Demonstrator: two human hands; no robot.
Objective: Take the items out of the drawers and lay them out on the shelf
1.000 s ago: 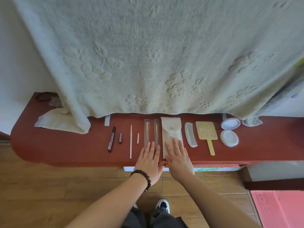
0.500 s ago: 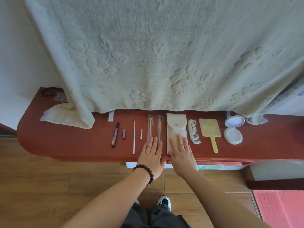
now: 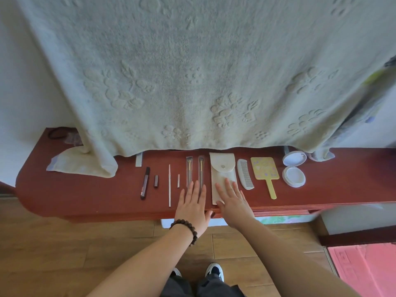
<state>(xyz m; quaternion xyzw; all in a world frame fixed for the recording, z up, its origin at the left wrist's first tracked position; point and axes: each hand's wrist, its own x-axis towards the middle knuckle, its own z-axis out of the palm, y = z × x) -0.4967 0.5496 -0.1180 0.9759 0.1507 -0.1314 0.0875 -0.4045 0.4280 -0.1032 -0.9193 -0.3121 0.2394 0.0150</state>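
A row of small items lies on the red-brown shelf [image 3: 85,189]: a dark pen-like stick [image 3: 145,182], its small cap [image 3: 156,181], a thin white stick [image 3: 169,185], two brushes in clear sleeves [image 3: 189,168], a cream pouch [image 3: 222,168], a white comb [image 3: 245,176], a yellow hand mirror [image 3: 265,169] and an open white compact [image 3: 294,169]. My left hand [image 3: 192,207] lies flat with straight fingers over the brushes' near ends. My right hand [image 3: 232,200] lies flat on the pouch's lower part. Neither holds anything.
A large pale embossed towel [image 3: 192,71] hangs over the shelf's back, its left corner [image 3: 81,163] lying on the shelf. A dark hair tie [image 3: 56,133] sits at far left. Wood floor [image 3: 64,254] lies below, a pink mat [image 3: 364,269] at right.
Both hands stay flat at the shelf's front edge; only the camera view shifts slightly.
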